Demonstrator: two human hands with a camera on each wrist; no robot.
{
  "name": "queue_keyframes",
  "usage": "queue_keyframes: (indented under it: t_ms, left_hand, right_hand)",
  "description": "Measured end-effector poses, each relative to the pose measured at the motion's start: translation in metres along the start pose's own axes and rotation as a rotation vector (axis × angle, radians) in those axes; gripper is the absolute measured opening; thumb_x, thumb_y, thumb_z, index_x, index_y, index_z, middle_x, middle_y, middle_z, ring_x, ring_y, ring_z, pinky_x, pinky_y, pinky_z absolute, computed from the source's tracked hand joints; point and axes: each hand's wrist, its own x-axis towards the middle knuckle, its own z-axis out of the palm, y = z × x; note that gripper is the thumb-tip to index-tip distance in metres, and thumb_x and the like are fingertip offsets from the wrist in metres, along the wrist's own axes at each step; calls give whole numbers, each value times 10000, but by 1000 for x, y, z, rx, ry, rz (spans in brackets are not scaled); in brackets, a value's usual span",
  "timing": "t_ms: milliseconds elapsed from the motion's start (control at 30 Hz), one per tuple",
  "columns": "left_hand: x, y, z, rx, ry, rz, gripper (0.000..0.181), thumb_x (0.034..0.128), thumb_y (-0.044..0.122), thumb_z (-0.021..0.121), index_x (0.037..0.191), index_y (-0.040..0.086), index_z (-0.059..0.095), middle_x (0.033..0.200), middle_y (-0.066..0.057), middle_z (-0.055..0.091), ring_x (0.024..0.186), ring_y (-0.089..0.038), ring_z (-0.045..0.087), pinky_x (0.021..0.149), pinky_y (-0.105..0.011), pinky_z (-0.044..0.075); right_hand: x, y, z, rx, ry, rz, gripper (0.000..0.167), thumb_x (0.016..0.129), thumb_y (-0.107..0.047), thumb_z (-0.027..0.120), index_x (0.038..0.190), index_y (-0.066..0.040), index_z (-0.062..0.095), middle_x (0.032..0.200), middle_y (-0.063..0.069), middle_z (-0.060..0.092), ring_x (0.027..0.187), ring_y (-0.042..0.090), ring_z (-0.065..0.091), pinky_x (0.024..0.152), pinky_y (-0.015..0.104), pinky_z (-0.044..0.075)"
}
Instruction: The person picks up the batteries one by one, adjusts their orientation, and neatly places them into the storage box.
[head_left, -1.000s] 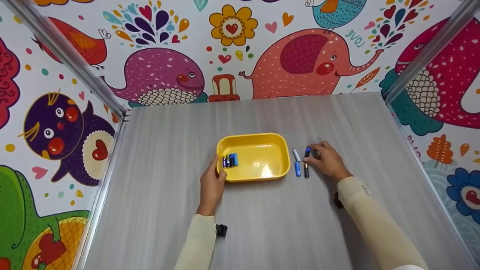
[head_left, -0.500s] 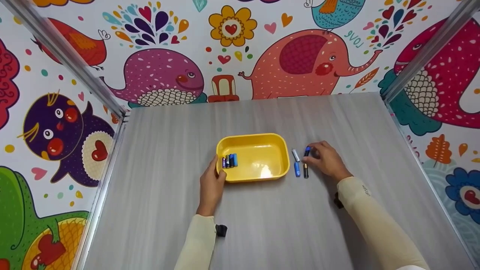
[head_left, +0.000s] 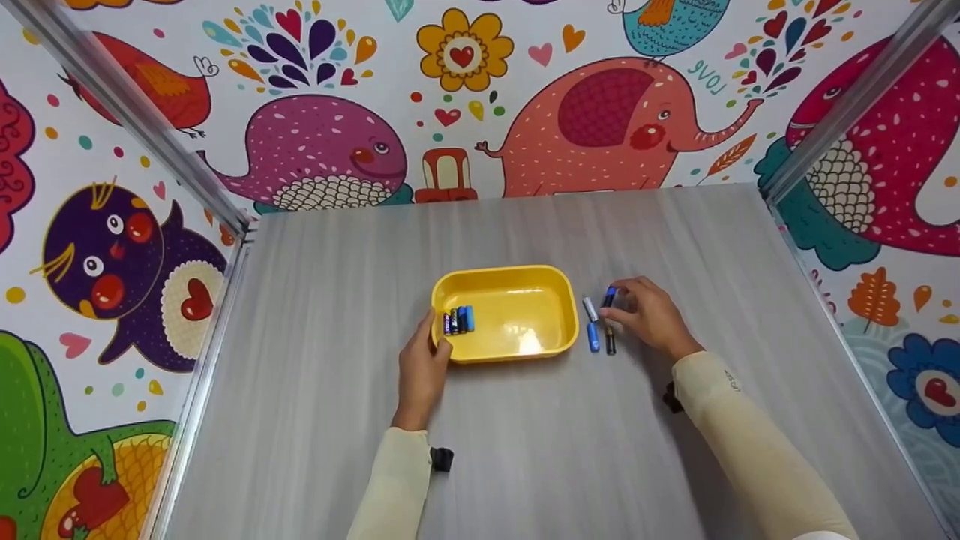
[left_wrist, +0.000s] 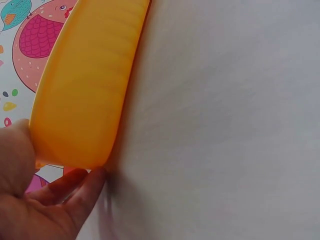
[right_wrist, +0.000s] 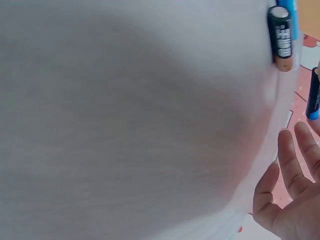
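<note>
The right hand (head_left: pixel 654 316) pinches a dark battery (head_left: pixel 607 298) right of the tray (head_left: pixel 517 315); the left hand (head_left: pixel 422 375) grips the tray's left end; only the right wrist view shows three other fingers (right_wrist: pixel 288 155) spread apart; the battery's blue end points forward, its long axis running near to far, leaning slightly right.

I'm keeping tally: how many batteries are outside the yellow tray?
4: a blue-ended battery in the right hand; silver battery, blue battery and black-and-copper battery on the table, beside the yellow tray. More may be hidden.
</note>
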Motion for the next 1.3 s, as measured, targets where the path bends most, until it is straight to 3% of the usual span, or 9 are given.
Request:
queue_keyframes:
  t_ms: [333,667,967,1300]
  left_hand:
    - [1,0,-1,15,7,17,614,998,172,558,1589,180,390,1589,-17,467,1406,-169,495,1172,-390,418]
    - [1,2,-1,20,2,8,612,1007,173,562,1592,180,382,1595,-26,460,1422,-178,481,1171,-395,419]
    - [0,1,-1,11,1,-6,607,1012,177,560,1592,185,382,1603,-12,448,1440,-175,462,1184,-394,401]
    - [1,1,-1,3,10,8,625,980,153,575,1581,175,406,1581,-38,478,1391,-198,513,1160,-407,432]
  right_hand:
    - [6,-29,-4,41,45,-40,536,864,-419,792,1308,-166,631,1187,82,628,1032,272,619,895,474,599]
    - [14,-66,1,109,42,-71,580,849,-511,767,1314,-192,626,1212,52,628,1053,262,624,899,465,605]
    - [19,-95,29,141,60,-262,527,828,-447,814,1229,-134,679,1158,123,671,960,232,628,863,452,593]
    - [26,-125,58,61,12,-319,512,806,-418,850,1224,-176,681,1159,33,663,957,251,631,809,362,575]
